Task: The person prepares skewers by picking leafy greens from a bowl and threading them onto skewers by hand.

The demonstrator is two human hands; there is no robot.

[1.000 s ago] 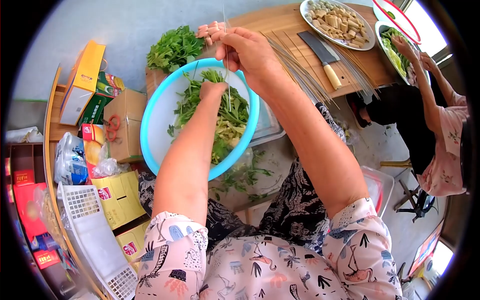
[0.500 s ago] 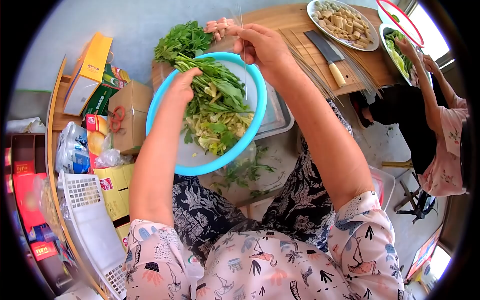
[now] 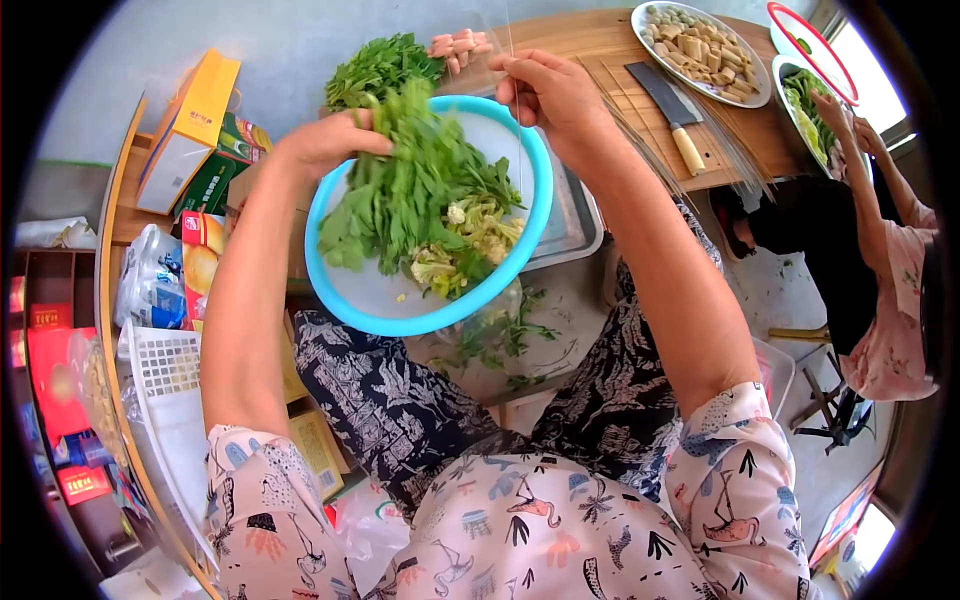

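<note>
My left hand (image 3: 338,142) is closed around a bunch of leafy greens (image 3: 400,190), raised over the left side of a blue-rimmed basin (image 3: 538,190); the leaves hang down into it. Pale cauliflower pieces (image 3: 462,252) and more greens lie in the basin. Fingers pinched, my right hand (image 3: 552,97) holds a thin skewer (image 3: 520,150) upright above the basin's right edge. Whether it is one skewer or more I cannot tell. Beyond the basin on the wooden table are a heap of leafy greens (image 3: 385,68) and pink sausage pieces (image 3: 461,46).
A cleaver (image 3: 665,100) lies among loose skewers (image 3: 625,105) on the table (image 3: 590,42). Behind it stands an oval plate (image 3: 762,95) of cut food. At right, another person's hands (image 3: 838,122) are at a bowl of greens. Boxes (image 3: 190,140) and a white basket (image 3: 168,365) stand left.
My left hand has moved left and up, lifting the bunch of greens so that it swings over the basin's left side. My right hand still pinches the skewer in much the same spot.
</note>
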